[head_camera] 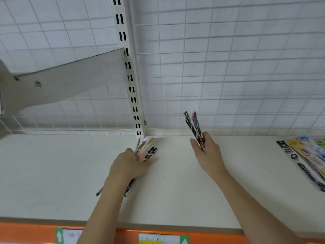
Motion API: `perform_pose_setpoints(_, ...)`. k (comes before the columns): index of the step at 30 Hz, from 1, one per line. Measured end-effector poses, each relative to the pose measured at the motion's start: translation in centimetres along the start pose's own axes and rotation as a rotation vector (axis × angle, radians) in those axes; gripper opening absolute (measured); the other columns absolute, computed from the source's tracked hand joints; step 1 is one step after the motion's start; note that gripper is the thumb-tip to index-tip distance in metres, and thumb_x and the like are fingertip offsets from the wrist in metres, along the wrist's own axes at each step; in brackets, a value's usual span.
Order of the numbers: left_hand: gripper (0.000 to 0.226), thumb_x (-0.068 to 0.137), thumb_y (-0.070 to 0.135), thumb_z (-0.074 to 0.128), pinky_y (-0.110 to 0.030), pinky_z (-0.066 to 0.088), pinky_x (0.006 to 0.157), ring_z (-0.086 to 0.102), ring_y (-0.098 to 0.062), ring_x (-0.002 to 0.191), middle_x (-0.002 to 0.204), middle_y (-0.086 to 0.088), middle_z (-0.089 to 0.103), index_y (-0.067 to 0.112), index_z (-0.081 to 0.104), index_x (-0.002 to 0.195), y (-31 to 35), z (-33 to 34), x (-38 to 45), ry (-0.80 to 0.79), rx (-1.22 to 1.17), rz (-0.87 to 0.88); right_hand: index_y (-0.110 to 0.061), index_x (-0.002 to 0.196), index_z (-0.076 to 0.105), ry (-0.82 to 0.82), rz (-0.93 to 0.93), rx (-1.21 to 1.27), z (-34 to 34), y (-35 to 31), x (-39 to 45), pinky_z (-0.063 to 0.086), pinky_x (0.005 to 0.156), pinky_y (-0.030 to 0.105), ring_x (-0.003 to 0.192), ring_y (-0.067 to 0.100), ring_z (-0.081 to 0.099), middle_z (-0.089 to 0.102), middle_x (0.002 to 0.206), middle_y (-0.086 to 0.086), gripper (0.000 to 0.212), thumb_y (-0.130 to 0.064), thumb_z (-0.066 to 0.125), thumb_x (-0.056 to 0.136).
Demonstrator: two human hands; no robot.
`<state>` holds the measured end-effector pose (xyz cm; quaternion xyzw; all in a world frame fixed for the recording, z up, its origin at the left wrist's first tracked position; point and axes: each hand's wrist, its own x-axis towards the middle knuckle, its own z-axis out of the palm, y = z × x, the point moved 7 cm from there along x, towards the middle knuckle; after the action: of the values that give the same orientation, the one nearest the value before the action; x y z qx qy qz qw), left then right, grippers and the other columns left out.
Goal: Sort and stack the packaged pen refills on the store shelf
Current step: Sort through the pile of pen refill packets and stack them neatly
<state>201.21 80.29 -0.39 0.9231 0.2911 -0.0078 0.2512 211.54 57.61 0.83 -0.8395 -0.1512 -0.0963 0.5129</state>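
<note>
Black and pink packaged pen refills (pixel 194 128) stand upright, pinched in the right hand (pixel 206 154) above the cream shelf (pixel 52 173). Well apart from it, the left hand (pixel 129 166) grips a blurred bundle of refill packs (pixel 146 150) low over the shelf. More packs (pixel 304 159) lie fanned at the shelf's right end. Behind stand a white wire grid (pixel 228 67) and a slotted upright (pixel 130 76).

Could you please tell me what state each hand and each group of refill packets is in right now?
Left hand: gripping a blurred bundle of colourful refill packets.
Right hand: holding slim dark refill packets upright.
Fanned pile of packets: lying flat on the cream shelf.
</note>
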Motion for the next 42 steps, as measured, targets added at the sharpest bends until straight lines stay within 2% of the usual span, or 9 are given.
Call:
perform_pose_setpoints(9,0.025,0.097,0.024,0.039,-0.027,0.039,0.055,0.054,-0.026,0.077,0.072,-0.003,0.052,0.009,0.049,0.08,2.0,0.3,1.3,0.013,0.059,0.083,-0.015,0.068,0.037,0.073,0.075,-0.001,-2.4,-0.1,0.2,0.038,0.05,0.022,0.052,0.014,0.042,0.042,0.058,-0.002,0.032,-0.027,0.05,0.094)
perform_pose_setpoints(12,0.023,0.098,0.023,0.038,-0.033,0.054,0.07,0.065,-0.026,0.084,0.089,-0.008,0.066,0.007,0.053,0.1,4.5,-0.9,0.8,0.092,-0.277,0.138,-0.016,0.064,0.034,0.138,0.068,0.013,-4.5,-0.4,0.1,0.035,0.047,0.013,0.05,0.013,0.041,0.041,0.056,-0.002,0.037,-0.028,0.051,0.094)
perform_pose_setpoints(16,0.009,0.095,0.014,0.046,-0.013,0.046,0.049,0.06,-0.011,0.067,0.08,0.001,0.06,0.016,0.046,0.104,8.6,-2.4,-1.3,0.185,-0.76,0.264,-0.013,0.065,0.037,0.152,0.101,-0.023,-7.0,-0.2,-0.4,0.035,0.044,0.016,0.049,0.013,0.039,0.041,0.055,-0.001,0.037,-0.033,0.051,0.094)
perform_pose_setpoints(20,0.016,0.092,0.015,0.055,-0.03,0.048,0.043,0.052,-0.027,0.047,0.075,-0.004,0.049,0.024,0.046,0.102,11.8,-1.5,-3.5,0.192,-1.037,0.392,-0.008,0.08,0.054,0.234,0.093,0.035,-9.4,0.6,-1.1,0.041,0.049,0.018,0.054,0.017,0.049,0.059,0.07,0.011,0.025,-0.03,0.052,0.093)
perform_pose_setpoints(22,0.016,0.091,0.012,0.057,-0.021,0.045,0.038,0.052,-0.014,0.043,0.072,-0.004,0.047,0.023,0.047,0.097,13.1,-0.4,-4.6,0.196,-1.096,0.443,-0.021,0.079,0.055,0.281,0.055,0.063,-10.6,0.9,-1.2,0.044,0.051,0.019,0.063,0.011,0.058,0.065,0.076,0.009,0.015,-0.027,0.053,0.093)
perform_pose_setpoints(28,0.019,0.086,0.01,0.064,-0.005,0.042,0.057,0.05,0.004,0.056,0.072,0.009,0.051,0.023,0.05,0.084,15.0,5.4,-3.8,0.046,-1.004,0.417,-0.028,0.074,0.049,0.417,0.04,0.123,-15.3,1.8,-1.6,0.038,0.05,0.032,0.057,0.022,0.045,0.053,0.071,0.015,0.02,-0.023,0.057,0.091)
perform_pose_setpoints(34,0.019,0.086,0.011,0.064,-0.017,0.047,0.053,0.053,-0.007,0.052,0.067,-0.001,0.053,0.017,0.048,0.077,14.0,6.6,-2.5,0.084,-0.99,0.323,-0.012,0.083,0.054,0.229,0.332,0.118,-14.3,8.1,-2.3,0.035,0.051,0.026,0.056,0.014,0.047,0.061,0.077,0.009,0.015,-0.024,0.056,0.091)
perform_pose_setpoints(38,0.019,0.091,0.012,0.056,-0.013,0.04,0.034,0.049,-0.005,0.036,0.064,-0.002,0.05,0.019,0.046,0.076,16.0,6.1,-4.3,0.178,-0.978,0.269,-0.015,0.082,0.052,0.213,0.327,0.226,-15.6,8.3,-2.1,0.04,0.056,0.027,0.055,0.011,0.051,0.059,0.067,0.001,0.016,-0.026,0.055,0.093)
perform_pose_setpoints(42,0.031,0.091,0.033,0.055,-0.031,0.037,0.046,0.042,-0.022,0.049,0.06,-0.003,0.045,0.017,0.042,0.068,18.8,6.5,-7.9,0.295,-0.829,0.202,-0.019,0.066,0.043,0.202,0.233,0.165,-20.1,8.5,-3.4,0.04,0.055,0.023,0.049,0.01,0.051,0.048,0.055,-0.001,0.031,-0.029,0.054,0.093)
